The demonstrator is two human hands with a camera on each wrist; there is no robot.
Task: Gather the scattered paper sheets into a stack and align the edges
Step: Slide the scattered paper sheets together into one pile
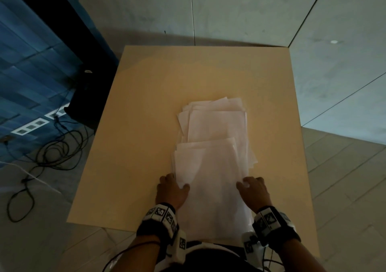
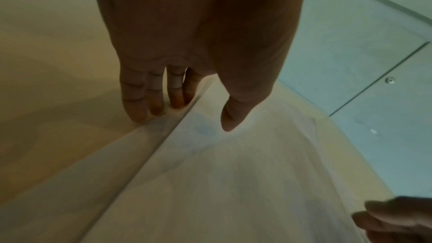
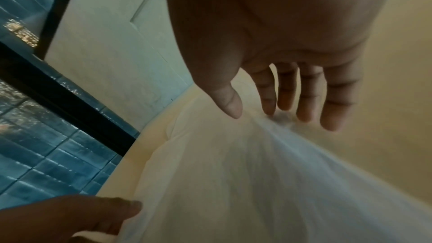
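Low centre of the head view: left hand [image 1: 172,189] & right hand [image 1: 253,192] flank the near paper bundle [image 1: 211,184], each w/ thumb on top and fingers [image 2: 140,99] at or under the side edge, lightly pinching, so best to squeeze both sides inward evenly and slide, not lift, as thin limp white sheets buckle. Further up, mid-frame, the rest of the sheets [image 1: 215,123] lie fanned, corners skewed, on the smooth tan table [image 1: 146,96].
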